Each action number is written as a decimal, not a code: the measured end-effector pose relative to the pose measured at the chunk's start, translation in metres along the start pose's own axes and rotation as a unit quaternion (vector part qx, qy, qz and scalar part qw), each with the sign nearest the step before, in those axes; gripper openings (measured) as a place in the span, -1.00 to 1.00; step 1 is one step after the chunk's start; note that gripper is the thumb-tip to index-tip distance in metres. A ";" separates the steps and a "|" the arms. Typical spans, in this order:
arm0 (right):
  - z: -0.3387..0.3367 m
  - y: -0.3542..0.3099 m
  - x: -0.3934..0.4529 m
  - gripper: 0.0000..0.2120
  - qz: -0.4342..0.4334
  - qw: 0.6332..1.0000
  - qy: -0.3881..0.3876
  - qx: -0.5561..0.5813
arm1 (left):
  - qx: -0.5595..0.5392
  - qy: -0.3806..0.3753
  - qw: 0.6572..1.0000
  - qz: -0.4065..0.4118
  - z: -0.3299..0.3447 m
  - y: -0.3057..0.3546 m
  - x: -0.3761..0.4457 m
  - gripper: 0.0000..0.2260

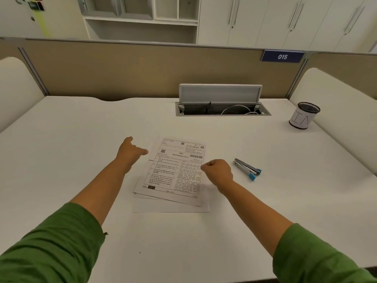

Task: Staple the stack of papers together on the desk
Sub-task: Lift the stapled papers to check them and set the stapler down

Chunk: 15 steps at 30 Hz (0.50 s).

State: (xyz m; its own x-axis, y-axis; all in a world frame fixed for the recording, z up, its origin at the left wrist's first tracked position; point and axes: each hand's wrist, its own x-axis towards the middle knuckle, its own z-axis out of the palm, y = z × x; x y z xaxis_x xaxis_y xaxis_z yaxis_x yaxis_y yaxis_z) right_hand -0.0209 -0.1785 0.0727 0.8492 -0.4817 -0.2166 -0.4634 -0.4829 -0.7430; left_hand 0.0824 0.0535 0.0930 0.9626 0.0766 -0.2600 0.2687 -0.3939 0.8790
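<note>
Papers (pixel 171 172): lower sheets mostly covered by top page; small print illegible; right edge hidden under right hand (pixel 218 172). Sleeves (pixel 51 248): cut off by frame's bottom.

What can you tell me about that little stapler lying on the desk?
The stapler is small, with a shiny metal body and a bright blue plastic end. It lies flat on the white desk, set at a slant, blue end nearer the person. It sits to the right of the stack of papers, apart from it. Nothing touches it: the right hand, fingers curled, is beside it over the papers' edge.
</note>
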 end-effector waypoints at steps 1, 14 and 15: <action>-0.003 -0.002 0.000 -0.80 -0.004 1.000 0.005 0.007 | 0.005 -0.004 1.000 0.003 0.002 0.000 0.001 -0.27; -0.062 0.013 0.004 -0.73 0.006 0.988 0.061 0.141 | 0.023 -0.104 0.993 0.045 0.065 0.011 -0.011 -0.33; -0.070 0.016 0.006 -0.78 0.006 0.987 0.058 0.150 | 0.029 -0.107 0.993 0.049 0.073 0.013 -0.012 -0.33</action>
State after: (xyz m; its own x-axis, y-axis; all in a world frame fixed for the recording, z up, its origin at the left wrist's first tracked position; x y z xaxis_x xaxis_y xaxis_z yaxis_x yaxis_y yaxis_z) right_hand -0.0410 -0.2404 0.1033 0.8017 -0.5745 -0.1649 -0.3619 -0.2469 -0.8989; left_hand 0.0721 -0.0192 0.0788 0.9529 -0.1587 -0.2583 0.1653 -0.4421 0.8816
